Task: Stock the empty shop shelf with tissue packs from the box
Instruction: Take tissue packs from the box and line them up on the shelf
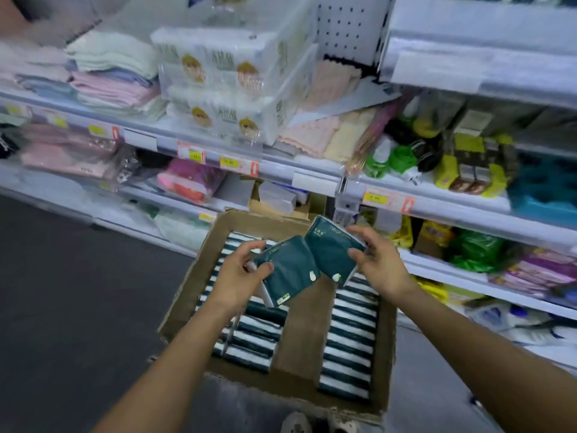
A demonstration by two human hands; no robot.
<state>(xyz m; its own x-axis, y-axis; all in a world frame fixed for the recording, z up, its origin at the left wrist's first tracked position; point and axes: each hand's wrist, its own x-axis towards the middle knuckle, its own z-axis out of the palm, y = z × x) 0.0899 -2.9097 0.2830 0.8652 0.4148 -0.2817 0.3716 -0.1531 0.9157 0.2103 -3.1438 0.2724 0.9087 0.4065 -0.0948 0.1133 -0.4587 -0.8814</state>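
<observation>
Currently left hand grips one dark-green tissue pack and right hand grips another, both at frame centre above the cardboard box, long axes pointing up-frame twd shelving; right pack sits nearer.

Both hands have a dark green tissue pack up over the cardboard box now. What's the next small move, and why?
Probably carry both packs up toward the shelving. The left hand grips one dark green plastic-wrapped tissue pack and the right hand grips another, both lifted clear of the rows left in the open brown cardboard box. Which white shop shelf is the empty one isn't visible, so find it first.
</observation>
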